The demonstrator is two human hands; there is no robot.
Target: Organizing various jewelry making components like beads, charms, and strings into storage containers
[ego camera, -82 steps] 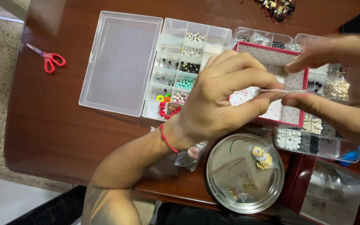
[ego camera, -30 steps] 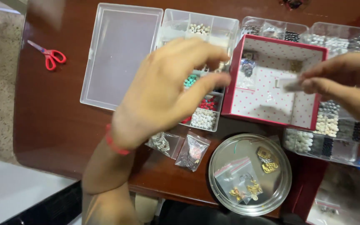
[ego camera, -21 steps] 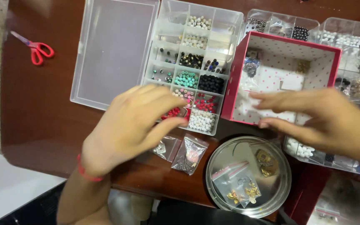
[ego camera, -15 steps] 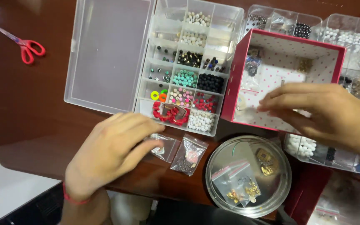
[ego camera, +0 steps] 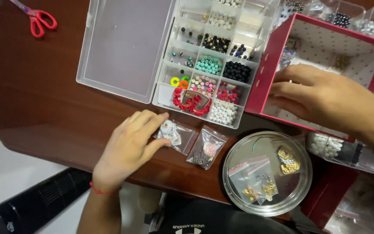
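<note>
Here, in the head view, the left hand (ego camera: 128, 149) is seen lying on the brown worktop (ego camera: 44, 108), its fingers (ego camera: 152, 123) closed lightly on the near edge of a small clear bag (ego camera: 176, 135) with pale pieces inside. The bag lies flat on the worktop, just below the open bead box (ego camera: 204, 73) and just beside a second small bag (ego camera: 206, 148) with darker contents. The right hand (ego camera: 325, 99) is laid over the near wall of the red dotted box (ego camera: 321, 65), its fingers spread slightly apart and reaching inside; nothing can be seen gripped in them.

For the pick-up to be done well, the bag is best pinched at its edge between thumb and forefinger and lifted straight up, so that the neighbouring bag is not dragged along and the bead box is not nudged. The seal should be kept uppermost, since small pieces could be spilled.

A round metal tin (ego camera: 267, 173) with more little bags is seen near the front edge, and red scissors (ego camera: 37, 19) are left well apart at the far corner.
</note>
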